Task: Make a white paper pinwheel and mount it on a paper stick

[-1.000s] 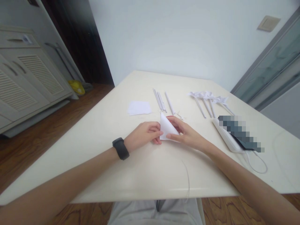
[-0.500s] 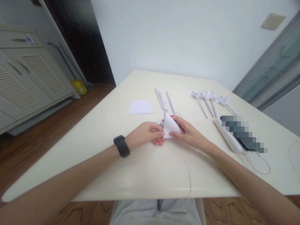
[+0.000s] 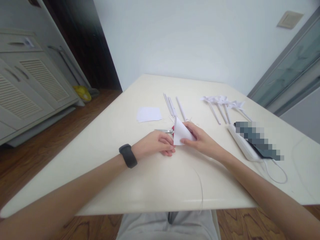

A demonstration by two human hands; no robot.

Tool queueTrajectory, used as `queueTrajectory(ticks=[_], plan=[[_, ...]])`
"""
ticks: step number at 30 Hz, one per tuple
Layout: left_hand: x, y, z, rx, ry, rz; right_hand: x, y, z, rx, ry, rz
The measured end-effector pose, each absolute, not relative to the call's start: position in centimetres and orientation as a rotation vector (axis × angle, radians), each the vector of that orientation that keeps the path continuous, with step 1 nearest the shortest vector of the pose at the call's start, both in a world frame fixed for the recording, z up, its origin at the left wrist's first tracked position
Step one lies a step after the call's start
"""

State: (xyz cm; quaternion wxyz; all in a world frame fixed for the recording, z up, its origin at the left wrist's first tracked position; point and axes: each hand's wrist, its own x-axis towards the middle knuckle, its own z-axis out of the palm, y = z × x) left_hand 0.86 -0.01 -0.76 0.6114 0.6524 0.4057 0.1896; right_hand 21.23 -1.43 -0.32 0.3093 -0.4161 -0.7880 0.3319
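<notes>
A square of white paper (image 3: pixel 182 133), folded into a triangle, stands tilted between my hands above the table. My right hand (image 3: pixel 200 139) grips its right side, with the thumb in front and the fingers behind. At its lower left corner is my left hand (image 3: pixel 161 142), fingers curled and closed at the edge; the exact contact is partly hidden. Just behind lies a pair of scissors (image 3: pixel 163 131) with red handles, mostly covered by the paper and my hands, its blades pointing left.
A stack of white paper squares (image 3: pixel 149 114) lies at the back left of the white table (image 3: pixel 112 190). Several rolled paper sticks (image 3: pixel 181 108) lie behind my hands. Farther right are several paper pinwheels (image 3: pixel 221 100) on sticks, and a white case (image 3: pixel 243 143) with a cord and a blurred dark object.
My left hand has shifted slightly down and left, with its thumb off the paper's front. More of the scissor blades shows. My right hand keeps its grip on the folded paper.
</notes>
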Motion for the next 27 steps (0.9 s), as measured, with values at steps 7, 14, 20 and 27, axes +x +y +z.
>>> queueTrajectory(ticks=[7, 14, 20, 27], plan=[[0.91, 0.02, -0.79, 1.519, 0.935, 0.438, 21.25, -1.37, -0.28, -1.108, -2.082, 0.870], [0.79, -0.01, -0.84, 1.532, 0.933, 0.449, 21.32, -1.46, -0.18, -1.115, -2.084, 0.863], [0.90, -0.15, -0.49, 1.539, 0.942, 0.456, 21.34, -1.35, -0.26, -1.124, -2.080, 0.852], [1.04, -0.08, -0.48, 1.547, 0.943, 0.456, 21.26, -1.38, -0.23, -1.117, -2.089, 0.845]])
